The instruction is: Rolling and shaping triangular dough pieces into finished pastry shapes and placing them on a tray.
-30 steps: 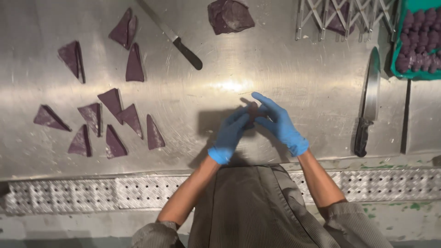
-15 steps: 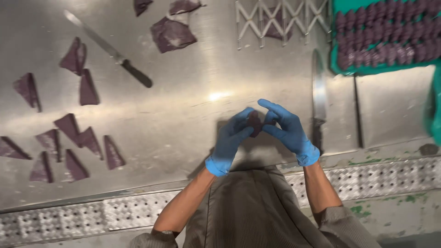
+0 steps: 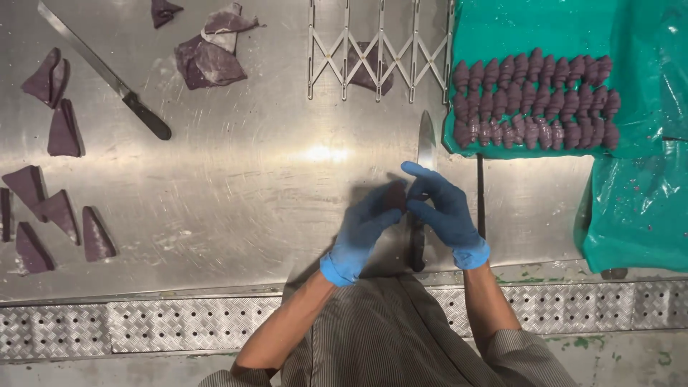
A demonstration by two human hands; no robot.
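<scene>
Two gloved hands (image 3: 405,215), one dough piece (image 3: 395,195)

**Brushed steel, matt dough, crinkled plastic**

The table (image 3: 251,186) is brushed metal, smooth and scuffed, with a bright glare at centre frame. Along the lower edge runs embossed tread plate (image 3: 143,326), rough and dull. Both gloves, left hand (image 3: 362,233) and right hand (image 3: 444,208), look like thin matt blue rubber. The purple dough triangles (image 3: 64,215) at left are matt and floury. Upper right, the green plastic sheet (image 3: 638,201) is glossy and wrinkled. The upper-left knife (image 3: 107,79) has a shiny blade and a black handle.
</scene>
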